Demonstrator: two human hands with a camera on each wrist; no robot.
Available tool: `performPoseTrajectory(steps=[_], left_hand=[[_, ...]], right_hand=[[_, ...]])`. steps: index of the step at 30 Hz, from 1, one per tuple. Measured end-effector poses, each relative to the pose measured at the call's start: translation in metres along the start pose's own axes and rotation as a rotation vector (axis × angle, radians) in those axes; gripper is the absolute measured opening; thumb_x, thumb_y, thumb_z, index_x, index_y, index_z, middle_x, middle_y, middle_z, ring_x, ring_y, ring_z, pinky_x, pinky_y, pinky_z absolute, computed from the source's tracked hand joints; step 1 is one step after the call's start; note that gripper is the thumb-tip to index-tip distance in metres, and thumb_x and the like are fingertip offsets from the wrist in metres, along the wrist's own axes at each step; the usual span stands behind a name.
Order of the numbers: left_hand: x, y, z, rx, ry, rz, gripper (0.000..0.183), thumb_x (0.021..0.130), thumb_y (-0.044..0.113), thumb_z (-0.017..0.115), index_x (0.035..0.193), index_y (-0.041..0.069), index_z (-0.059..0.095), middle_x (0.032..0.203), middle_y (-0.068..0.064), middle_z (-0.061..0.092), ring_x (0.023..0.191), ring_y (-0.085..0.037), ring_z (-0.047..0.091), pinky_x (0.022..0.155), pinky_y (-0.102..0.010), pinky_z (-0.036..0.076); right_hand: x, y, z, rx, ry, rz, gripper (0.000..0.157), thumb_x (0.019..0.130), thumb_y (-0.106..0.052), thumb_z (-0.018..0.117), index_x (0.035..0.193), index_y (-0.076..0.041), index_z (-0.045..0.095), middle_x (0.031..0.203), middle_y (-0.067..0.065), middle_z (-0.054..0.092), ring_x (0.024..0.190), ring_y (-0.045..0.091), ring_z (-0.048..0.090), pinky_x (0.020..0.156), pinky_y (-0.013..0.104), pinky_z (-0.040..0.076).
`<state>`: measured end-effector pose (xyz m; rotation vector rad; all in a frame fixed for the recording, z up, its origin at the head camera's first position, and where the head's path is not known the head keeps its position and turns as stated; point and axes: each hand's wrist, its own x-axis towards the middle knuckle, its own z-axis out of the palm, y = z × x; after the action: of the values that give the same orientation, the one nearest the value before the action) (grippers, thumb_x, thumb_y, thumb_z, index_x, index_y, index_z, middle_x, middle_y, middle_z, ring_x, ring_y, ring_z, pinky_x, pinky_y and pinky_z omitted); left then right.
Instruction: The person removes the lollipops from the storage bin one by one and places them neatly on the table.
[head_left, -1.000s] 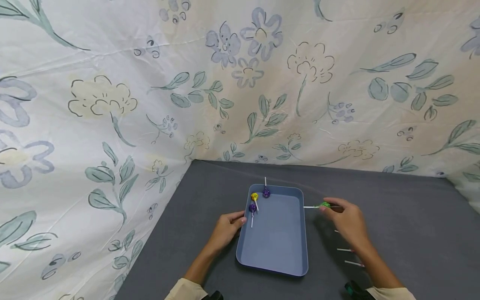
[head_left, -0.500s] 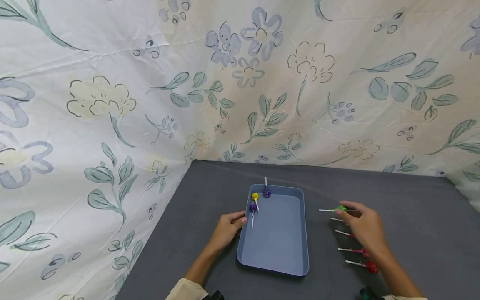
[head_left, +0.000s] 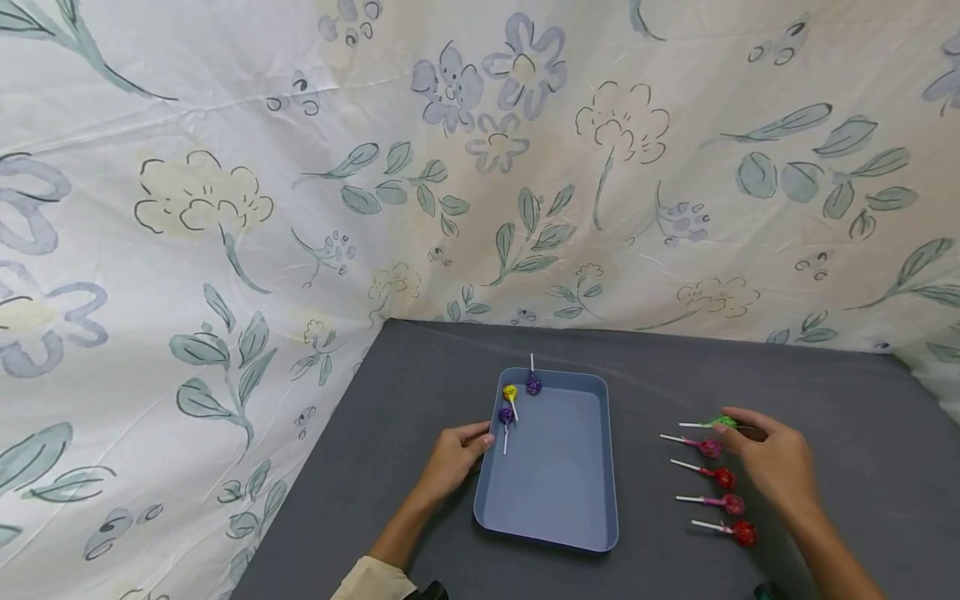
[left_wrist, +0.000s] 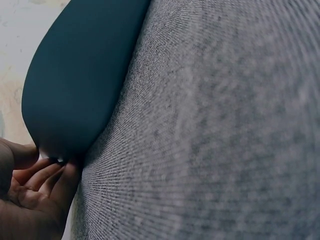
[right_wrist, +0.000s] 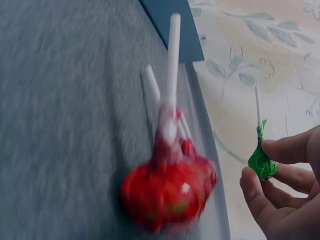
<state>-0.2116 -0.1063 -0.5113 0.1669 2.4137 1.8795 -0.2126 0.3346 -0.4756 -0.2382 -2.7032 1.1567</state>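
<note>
My right hand [head_left: 776,458] pinches a green-wrapped lollipop [right_wrist: 261,162] by its candy head, the white stick pointing left toward the tray. It is at the far end of a column of red and pink lollipops [head_left: 724,478] lying on the grey cloth. With thumb and fingers, my left hand [head_left: 448,458] grips the left rim of a blue-grey rectangular tray [head_left: 546,483]; the left wrist view shows the tray wall [left_wrist: 75,75] between them. Inside the tray lie a yellow lollipop [head_left: 510,392] and a purple lollipop [head_left: 506,415]. Another purple lollipop [head_left: 533,385] leans its stick over the far rim.
A dark grey cloth [head_left: 420,375] covers the table. Behind and to the left hangs a pale floral curtain [head_left: 465,208]. Between the tray and the lollipop column runs a strip of bare cloth [head_left: 641,492].
My right hand has moved right, away from the tray's right rim, with the green lollipop, uncovering the column of red and pink lollipops. My left hand and the tray have stayed put.
</note>
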Motion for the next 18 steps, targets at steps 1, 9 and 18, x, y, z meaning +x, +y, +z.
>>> performPoseTrajectory(steps=[1,9,18], left_hand=[[0.0,0.0,0.0,-0.001,0.001,-0.005,0.038,0.108,0.012,0.062,0.139,-0.009,0.064,0.136,-0.027,0.068,0.116,-0.033,0.072,0.091,-0.042,0.063],[0.0,0.001,0.0,0.019,0.002,-0.016,0.038,0.108,0.014,0.062,0.14,-0.007,0.065,0.136,-0.024,0.069,0.117,-0.032,0.072,0.093,-0.043,0.063],[0.0,0.0,-0.001,0.024,-0.002,-0.013,0.038,0.109,0.015,0.062,0.14,-0.007,0.064,0.136,-0.024,0.069,0.119,-0.033,0.071,0.094,-0.044,0.063]], right_hand=[[0.0,0.003,-0.001,-0.008,0.007,0.009,0.048,0.103,-0.034,0.071,0.138,-0.001,0.069,0.12,0.026,0.075,0.078,-0.001,0.063,0.061,0.023,0.047],[0.004,0.022,-0.012,-0.054,0.035,0.059,0.047,0.104,-0.032,0.07,0.135,0.002,0.068,0.122,0.029,0.073,0.097,0.037,0.069,0.069,0.036,0.047],[0.006,0.037,-0.022,-0.078,0.043,0.103,0.045,0.104,-0.025,0.07,0.136,0.007,0.066,0.114,0.03,0.075,0.063,0.003,0.064,0.055,0.025,0.047]])
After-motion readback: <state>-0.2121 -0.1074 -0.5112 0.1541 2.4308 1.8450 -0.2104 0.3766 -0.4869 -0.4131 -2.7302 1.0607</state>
